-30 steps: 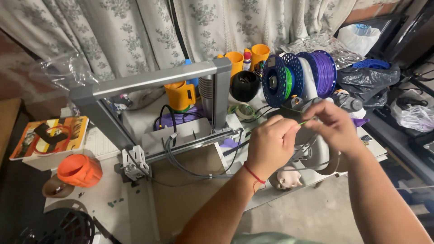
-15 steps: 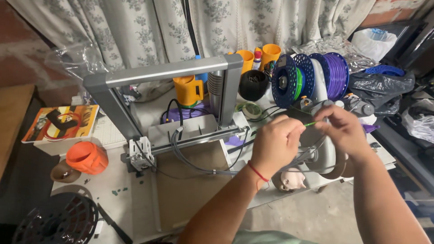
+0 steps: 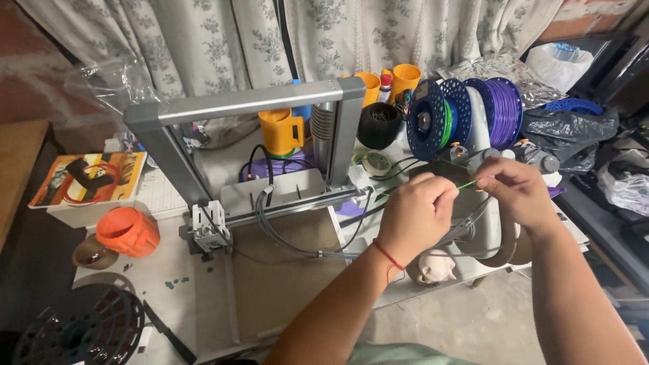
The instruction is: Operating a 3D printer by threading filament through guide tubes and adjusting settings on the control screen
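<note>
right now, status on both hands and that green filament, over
Left hand and right hand both pinching the green filament, held taut between fingertips. Blue spool just behind. Printer frame to the left, clear of hands.

Printer frame (image 3: 243, 108) left of filament spools (image 3: 466, 115); cups (image 3: 389, 81) behind; empty spool (image 3: 74, 328) front-left.

Printer gantry frame (image 3: 243, 105) is blocking the left approach, filament spools (image 3: 466, 111) are crowding behind, while the bare bed (image 3: 284, 270) is leaving open passage below.
</note>
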